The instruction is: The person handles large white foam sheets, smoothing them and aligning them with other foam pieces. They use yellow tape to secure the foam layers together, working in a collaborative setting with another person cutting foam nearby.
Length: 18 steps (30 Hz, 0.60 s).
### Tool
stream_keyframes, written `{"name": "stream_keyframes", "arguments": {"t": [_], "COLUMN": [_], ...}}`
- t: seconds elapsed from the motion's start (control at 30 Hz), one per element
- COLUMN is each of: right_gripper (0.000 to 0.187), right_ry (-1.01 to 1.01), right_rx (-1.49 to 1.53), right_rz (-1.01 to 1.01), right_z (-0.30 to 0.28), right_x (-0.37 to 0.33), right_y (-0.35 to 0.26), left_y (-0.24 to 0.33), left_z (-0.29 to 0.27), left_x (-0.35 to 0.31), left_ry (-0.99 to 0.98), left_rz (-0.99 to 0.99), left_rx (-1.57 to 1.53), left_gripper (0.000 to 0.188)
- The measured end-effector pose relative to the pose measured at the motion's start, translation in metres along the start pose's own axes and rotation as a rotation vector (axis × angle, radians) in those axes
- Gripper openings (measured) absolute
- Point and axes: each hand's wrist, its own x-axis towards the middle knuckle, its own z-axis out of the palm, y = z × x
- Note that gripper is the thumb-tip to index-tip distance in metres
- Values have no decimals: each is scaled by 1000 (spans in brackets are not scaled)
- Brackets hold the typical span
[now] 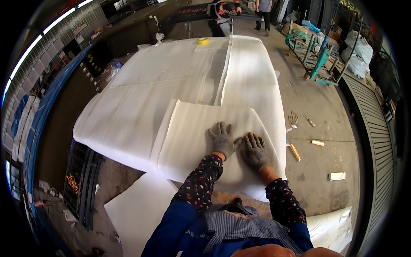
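A large flat load wrapped in white foam sheeting (141,90) stands in front of me. Over its near right corner lies a separate piece of white foam sheet (192,128). My left hand (224,139), in a grey work glove, rests on this piece with its fingers spread. Close beside it, my right hand (256,152), gloved likewise, lies flat on the same piece near its right side, fingers stretched out. Neither hand grips anything. A roll of yellow tape (203,41) sits at the far edge of the wrapped load.
White sheeting (137,210) hangs or lies at the lower left, beside black metal frames (81,184). On the right floor are a screwdriver-like tool (308,120) and small blocks (337,176). A green cart (319,60) stands far right. Two people (263,13) are at the back.
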Motion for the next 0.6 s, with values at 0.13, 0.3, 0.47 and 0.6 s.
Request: {"name": "stream_keyframes", "arguments": {"t": [0.13,0.3,0.47,0.6], "right_gripper": [62,62,61,61], "right_ry": [-4,-50,-12,10], "right_rx": [3,3,0,0], "right_rz": [-16,-3,-9,-27], "right_z": [1,-3,3,-1], "right_x": [1,1,3,2], "right_y": [2,0,2,2], "left_y": [0,-2,-3,-1], "left_z": [12,11,15,11], "left_x": [1,2,6,5], "left_ry": [-5,-35,14,3], "left_rz": [-13,-19,-8,-5], "left_rx": [-38,-1,-17,18], "left_gripper": [75,76,76,76]}}
